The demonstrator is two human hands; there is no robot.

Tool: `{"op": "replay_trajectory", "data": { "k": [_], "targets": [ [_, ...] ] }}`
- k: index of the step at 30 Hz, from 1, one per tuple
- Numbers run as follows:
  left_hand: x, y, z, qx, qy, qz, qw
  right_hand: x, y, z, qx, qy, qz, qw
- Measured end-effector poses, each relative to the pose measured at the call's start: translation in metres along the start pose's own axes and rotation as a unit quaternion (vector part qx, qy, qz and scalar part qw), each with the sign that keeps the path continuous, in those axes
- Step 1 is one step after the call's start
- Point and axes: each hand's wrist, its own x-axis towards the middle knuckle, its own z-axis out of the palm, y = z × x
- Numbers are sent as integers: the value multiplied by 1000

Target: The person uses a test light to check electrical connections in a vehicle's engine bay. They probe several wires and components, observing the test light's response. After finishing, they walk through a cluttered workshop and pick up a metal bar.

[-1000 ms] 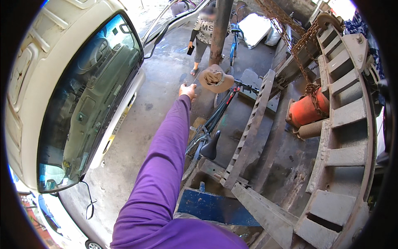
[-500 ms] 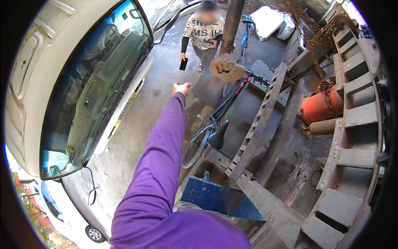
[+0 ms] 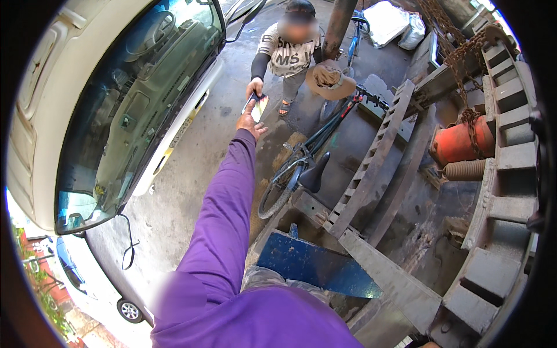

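My left hand (image 3: 250, 124), at the end of an outstretched purple sleeve (image 3: 223, 203), reaches up the middle of the view. Its fingers are apart, and its thumb lies against the lower left side of a smartphone (image 3: 260, 109) with a bright, colourful face. Across from me a person in a printed light shirt (image 3: 293, 58) grips the phone's far end with one hand (image 3: 254, 87). The phone sits between that hand and mine; whether my fingers touch its underside is hidden. My right hand cannot be made out.
At left stands a cream van (image 3: 43, 116) with a large windscreen. Right of my arm a bicycle (image 3: 313, 142) leans near a rusty post (image 3: 338, 29) with a brown hat (image 3: 331, 80). Metal beams (image 3: 371, 168), a red cylinder (image 3: 464, 139), chains (image 3: 464, 52) and a blue panel (image 3: 316, 267) fill the right.
The person has raised the phone from their side to my left hand, and its face now looks bright instead of black. My fingers have spread, with the thumb against the phone.
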Motion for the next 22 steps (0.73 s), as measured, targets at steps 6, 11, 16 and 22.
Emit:
{"op": "replay_trajectory", "data": {
  "k": [6, 11, 16, 22],
  "targets": [
    [10, -17, -47, 115, 132, 71, 982, -4, 7, -16, 15, 12, -18, 1000],
    [-72, -52, -37, 225, 131, 152, 953, 4, 0, -46, -2, -10, 40, 999],
    [-181, -90, -126, 296, -20, 236, 925, 37, -34, -34, 55, -5, 86, 995],
    [-302, -143, -197, 417, -127, 161, 886, 5, 81, -179, 251, 70, 97, 961]
  ]
}}
